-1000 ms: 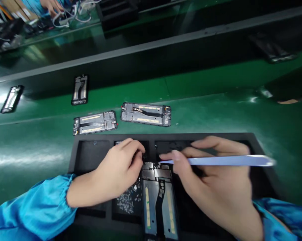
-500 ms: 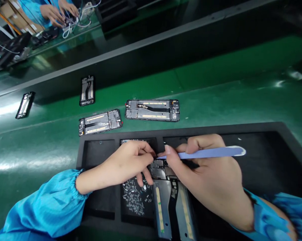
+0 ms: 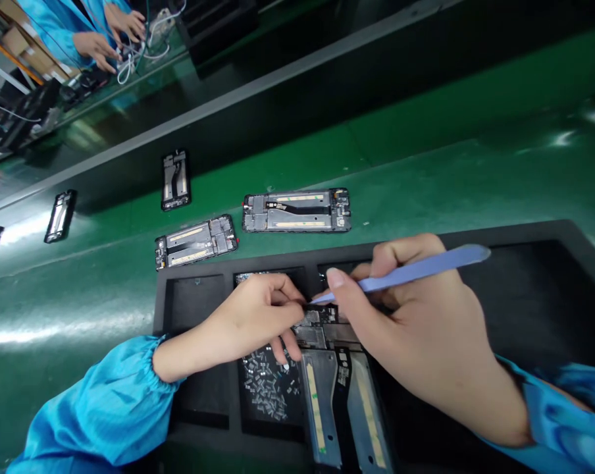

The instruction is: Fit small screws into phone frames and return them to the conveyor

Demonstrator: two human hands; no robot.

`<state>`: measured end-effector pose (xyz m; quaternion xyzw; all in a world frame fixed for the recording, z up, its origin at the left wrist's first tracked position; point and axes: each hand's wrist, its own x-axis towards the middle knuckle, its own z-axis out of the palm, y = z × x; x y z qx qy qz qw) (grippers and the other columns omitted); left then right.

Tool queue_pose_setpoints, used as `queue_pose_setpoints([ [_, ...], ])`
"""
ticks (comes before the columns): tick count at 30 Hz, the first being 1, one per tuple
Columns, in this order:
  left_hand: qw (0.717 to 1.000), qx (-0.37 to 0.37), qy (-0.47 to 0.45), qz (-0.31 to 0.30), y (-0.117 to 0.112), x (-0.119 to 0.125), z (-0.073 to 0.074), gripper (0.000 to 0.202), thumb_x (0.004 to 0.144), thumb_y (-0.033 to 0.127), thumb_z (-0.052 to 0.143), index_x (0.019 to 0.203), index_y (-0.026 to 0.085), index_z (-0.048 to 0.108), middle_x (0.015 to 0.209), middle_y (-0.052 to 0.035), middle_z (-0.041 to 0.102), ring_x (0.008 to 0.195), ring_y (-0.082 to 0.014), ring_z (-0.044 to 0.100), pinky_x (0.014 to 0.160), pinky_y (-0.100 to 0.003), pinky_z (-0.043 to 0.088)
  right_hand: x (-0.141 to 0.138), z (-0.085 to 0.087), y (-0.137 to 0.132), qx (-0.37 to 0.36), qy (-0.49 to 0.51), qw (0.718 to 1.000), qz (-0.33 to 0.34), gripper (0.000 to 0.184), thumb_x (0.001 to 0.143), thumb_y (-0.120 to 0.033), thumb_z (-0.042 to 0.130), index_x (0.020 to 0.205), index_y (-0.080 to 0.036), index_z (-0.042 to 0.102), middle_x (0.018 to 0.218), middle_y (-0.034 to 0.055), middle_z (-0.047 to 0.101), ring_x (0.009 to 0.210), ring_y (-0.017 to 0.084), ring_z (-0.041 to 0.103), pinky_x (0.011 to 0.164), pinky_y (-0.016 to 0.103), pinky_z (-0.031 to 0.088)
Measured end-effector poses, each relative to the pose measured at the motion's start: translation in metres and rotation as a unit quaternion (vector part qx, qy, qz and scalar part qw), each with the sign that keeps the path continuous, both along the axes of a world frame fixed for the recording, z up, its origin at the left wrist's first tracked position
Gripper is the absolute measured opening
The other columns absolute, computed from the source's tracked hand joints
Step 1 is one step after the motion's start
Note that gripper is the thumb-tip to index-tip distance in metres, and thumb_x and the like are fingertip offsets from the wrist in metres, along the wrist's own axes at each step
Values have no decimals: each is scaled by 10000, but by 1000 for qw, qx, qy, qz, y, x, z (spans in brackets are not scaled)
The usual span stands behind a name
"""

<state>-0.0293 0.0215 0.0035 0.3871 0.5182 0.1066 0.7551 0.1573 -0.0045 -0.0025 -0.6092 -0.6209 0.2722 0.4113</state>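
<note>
Blue spudger [image 3: 416, 276] steeper in right hand [image 3: 426, 342]

**Glossy blue sleeves, bare hands**
The left sleeve [image 3: 93, 401] and right sleeve [image 3: 549, 415] were shiny bright-blue fabric, elastic-gathered at the left cuff; the left hand [image 3: 243, 329] and right hand [image 3: 416, 336] were bare.

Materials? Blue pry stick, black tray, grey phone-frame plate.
The pale blue pry stick looks like matte plastic: flat, even colour, no metallic glint. The black compartment tray seems foam, dull with soft edges. The grey phone-frame plate looks like metal, with a faint sheen.
</note>
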Motion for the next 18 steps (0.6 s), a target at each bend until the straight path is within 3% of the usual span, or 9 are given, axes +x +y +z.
queue_pose_setpoints([
  [3,1000,-21,9,7,1,3,1,107,831,63,519,816,163,554,535,77,573,435,-140,671,359,-189,542,2,3,4,-43,51,998,-17,340,900,-458,672,859,-278,387,510,-90,552,345,139,544,351,263,369],
  [6,1000,-16,13,6,2,6,0,100,818,70,533,833,169,545,575,77,575,432,-137,667,364,-195,540,5,3,9,-77,114,990,-35,369,882,-512,680,884,-275,397,572,-61,614,491,204,704,391,264,471],
  [9,999,8,39,-11,2,1,7,79,834,114,546,883,175,545,626,63,587,439,-140,664,355,-199,517,10,5,15,-93,176,979,-45,394,864,-517,706,907,-278,395,603,-67,625,579,235,756,444,276,540],
  [12,981,138,130,-29,-17,-13,31,149,924,218,537,1061,180,580,750,17,658,486,-144,677,384,-223,515,20,13,21,-68,235,968,-60,419,858,-510,735,911,-281,388,585,-83,599,537,218,728,484,295,560],
  [13,955,226,189,-26,-30,-18,40,196,955,248,531,1138,193,577,837,-8,695,519,-141,684,425,-241,537,24,16,23,-59,255,963,-65,417,867,-511,732,908,-281,388,562,-87,586,502,201,698,490,295,553],
  [14,910,327,253,-20,-47,-19,47,240,978,269,528,1207,213,567,938,-33,720,572,-144,697,488,-267,569,28,19,25,-51,272,959,-69,407,883,-519,717,904,-281,388,535,-92,568,461,180,654,478,289,532],
  [16,785,500,365,16,-88,-12,52,330,988,279,534,1316,246,537,1145,-87,712,793,-195,743,678,-350,631,35,22,29,-44,311,946,-76,388,905,-527,693,894,-282,392,502,-99,533,404,139,540,423,260,448],
  [17,737,550,393,22,-110,-2,48,423,963,294,564,1379,244,509,1229,-121,683,978,-254,739,792,-410,641,37,23,31,-46,329,940,-80,383,902,-522,697,893,-282,398,502,-101,521,401,126,494,402,245,401],
  [18,708,562,427,27,-131,13,41,577,929,343,609,1469,224,448,1372,-171,608,1206,-333,663,922,-489,616,39,22,33,-49,346,933,-83,379,893,-511,708,897,-281,407,507,-103,510,409,118,465,392,233,365],
])
